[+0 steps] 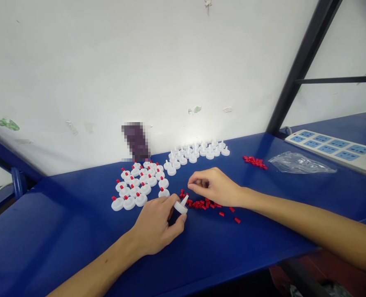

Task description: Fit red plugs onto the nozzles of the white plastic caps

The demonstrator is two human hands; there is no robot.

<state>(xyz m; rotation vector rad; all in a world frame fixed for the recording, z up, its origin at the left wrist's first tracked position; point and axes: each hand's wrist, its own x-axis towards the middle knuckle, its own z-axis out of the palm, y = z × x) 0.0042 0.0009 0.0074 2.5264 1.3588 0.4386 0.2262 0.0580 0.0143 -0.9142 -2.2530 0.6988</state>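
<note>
White lid [180, 207] is by the red caps [198, 204], pinched at its edge in the left hand [153, 225], and might slip if held loosely; the right hand [220, 187] looks nearly closed, maybe empty, I cannot tell.

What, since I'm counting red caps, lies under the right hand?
Red caps show on the blue table along the near side of the right hand; whether the hand covers more can't be seen.

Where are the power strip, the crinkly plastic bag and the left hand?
Power strip [328, 149], head view: blue socket near its middle.
Plastic bag [300, 162], head view: crumpled middle.
Left hand [154, 225], head view: its back.
</note>
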